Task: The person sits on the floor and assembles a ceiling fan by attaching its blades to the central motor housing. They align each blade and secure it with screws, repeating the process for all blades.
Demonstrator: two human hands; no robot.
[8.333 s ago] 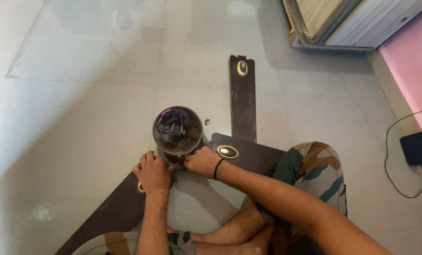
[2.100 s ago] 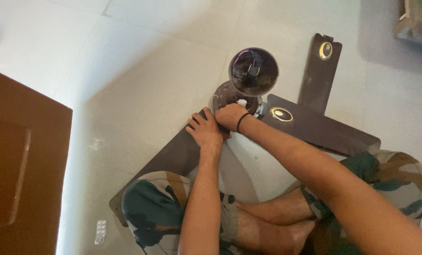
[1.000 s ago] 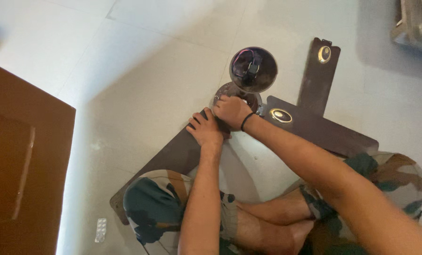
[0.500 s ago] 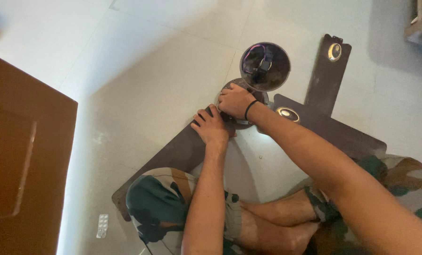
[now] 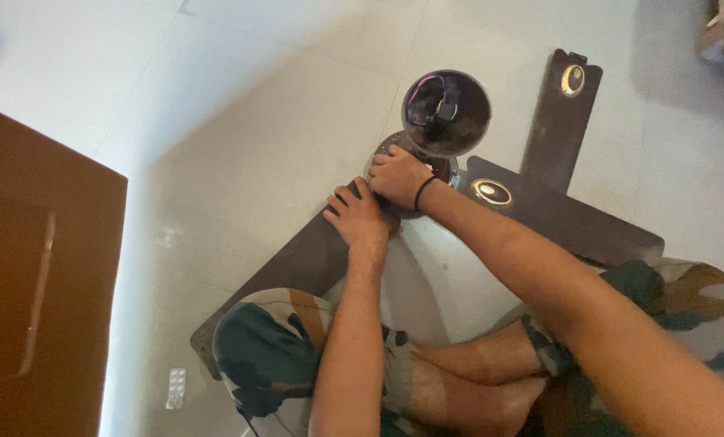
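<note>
Floor-level fan motor (image 5: 402, 154) sits under right hand (image 5: 397, 176).

Both arms are bare to above the elbow, with no sleeves in view. The right hand (image 5: 396, 176) has a thin black band (image 5: 421, 193) at the wrist. Camouflage shorts (image 5: 273, 356) in green, tan and dark patches cover the crossed legs.

Single head view – worn camera looks steeply down from above the seated person's lap, close range, onto both hands at the fan motor (image 5: 445, 113) on the floor (image 5: 240, 121).
</note>
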